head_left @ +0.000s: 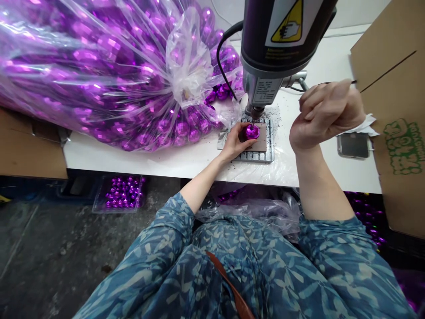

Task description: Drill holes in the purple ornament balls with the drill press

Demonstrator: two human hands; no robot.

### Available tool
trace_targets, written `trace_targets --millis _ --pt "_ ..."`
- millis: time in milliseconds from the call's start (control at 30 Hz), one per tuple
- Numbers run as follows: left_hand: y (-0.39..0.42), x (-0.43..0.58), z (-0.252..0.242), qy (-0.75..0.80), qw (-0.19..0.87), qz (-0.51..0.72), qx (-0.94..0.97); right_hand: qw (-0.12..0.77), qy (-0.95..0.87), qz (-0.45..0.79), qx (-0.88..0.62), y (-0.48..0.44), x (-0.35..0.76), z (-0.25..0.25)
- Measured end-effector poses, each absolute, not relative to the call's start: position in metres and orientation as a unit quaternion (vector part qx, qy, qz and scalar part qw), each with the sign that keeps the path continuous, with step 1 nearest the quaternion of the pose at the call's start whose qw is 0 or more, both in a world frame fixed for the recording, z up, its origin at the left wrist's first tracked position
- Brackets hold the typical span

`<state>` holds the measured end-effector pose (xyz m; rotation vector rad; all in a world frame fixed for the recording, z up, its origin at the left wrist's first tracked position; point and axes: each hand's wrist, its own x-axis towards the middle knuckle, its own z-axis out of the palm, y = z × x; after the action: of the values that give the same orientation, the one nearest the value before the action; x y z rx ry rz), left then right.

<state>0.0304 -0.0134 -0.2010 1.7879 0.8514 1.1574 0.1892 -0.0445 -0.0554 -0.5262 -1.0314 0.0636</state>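
A shiny purple faceted ball (253,131) rests on a small brown board (261,144) on the slotted metal base (270,153) of a drill press (262,84). My left hand (236,142) grips the ball from its left side, thumb in front and fingers behind. Just above the ball is the drill's chuck; whether the bit touches the ball is hard to tell. Raised at the right of the machine, my right hand (327,113) is closed at the end of the drill's lever, whose grip is hidden by the fingers.
A big clear bag of purple balls (133,75) fills the left of the white table (159,164). Cardboard boxes stand at the far right (398,110) and left (29,146). A phone-like dark object (353,145) lies at the right. Below left is a bin of balls (122,193).
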Motion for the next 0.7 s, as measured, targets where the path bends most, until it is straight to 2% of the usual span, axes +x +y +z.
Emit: trace_targets --millis 200,433,533,700 --pt "-0.014 0.031 -0.201 0.333 0.422 0.453 0.711 0.840 -0.476 -0.020 -0.259 -0.030 0.198 -0.083" --pt "-0.011 0.030 -0.204 0.327 0.411 0.458 0.718 0.835 -0.481 -0.020 -0.266 -0.021 0.201 -0.096" --pt "-0.008 0.032 -0.206 0.332 0.417 0.458 0.711 0.836 -0.483 -0.002 -0.262 -0.031 0.193 -0.075" --pt "-0.009 0.032 -0.202 0.362 0.394 0.481 0.694 0.822 -0.484 0.080 -0.289 -0.044 0.181 0.006"
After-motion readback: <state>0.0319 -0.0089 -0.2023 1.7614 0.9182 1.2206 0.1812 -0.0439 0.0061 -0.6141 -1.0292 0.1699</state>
